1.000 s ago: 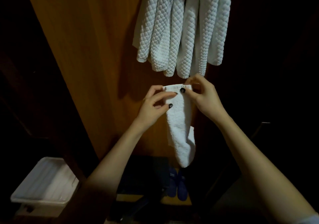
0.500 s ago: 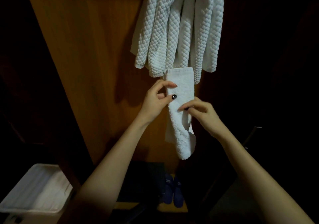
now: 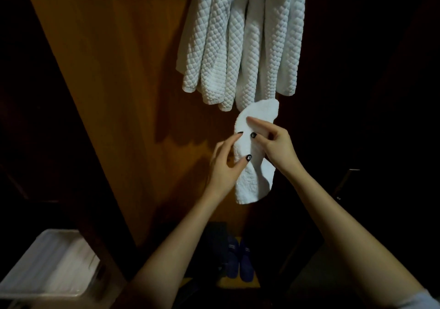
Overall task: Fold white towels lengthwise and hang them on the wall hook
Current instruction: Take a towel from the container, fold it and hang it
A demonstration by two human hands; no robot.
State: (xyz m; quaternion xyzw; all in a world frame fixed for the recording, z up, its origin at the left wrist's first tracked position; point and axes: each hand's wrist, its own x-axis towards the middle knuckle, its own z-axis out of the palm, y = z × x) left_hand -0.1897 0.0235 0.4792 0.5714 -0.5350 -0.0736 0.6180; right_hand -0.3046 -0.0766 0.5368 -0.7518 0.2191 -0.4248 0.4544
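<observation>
Small towel (image 3: pixel 253 165) hangs just right of the frame's centre in the head view, a narrow strip already folded lengthwise, its top just under the hanging towels (image 3: pixel 238 46) on the wooden panel (image 3: pixel 119 94). The left hand (image 3: pixel 226 163) pinches its left edge between thumb and fingers. The right hand (image 3: pixel 273 142) grips the upper part, fingers laid across the front and thumb curled in.

Half a second ago the strip stood straight with a flat top edge, and the right hand held it lower down. That hand has since climbed, and the top end now bends over to the right in a rounded flap. I take this as the strip being doubled over to go on the hook. The hook itself is out of view, so hanging is not yet done.

At lower left is a white tray (image 3: pixel 47 268). Something pale seems to lie in it, too dim to name.
</observation>
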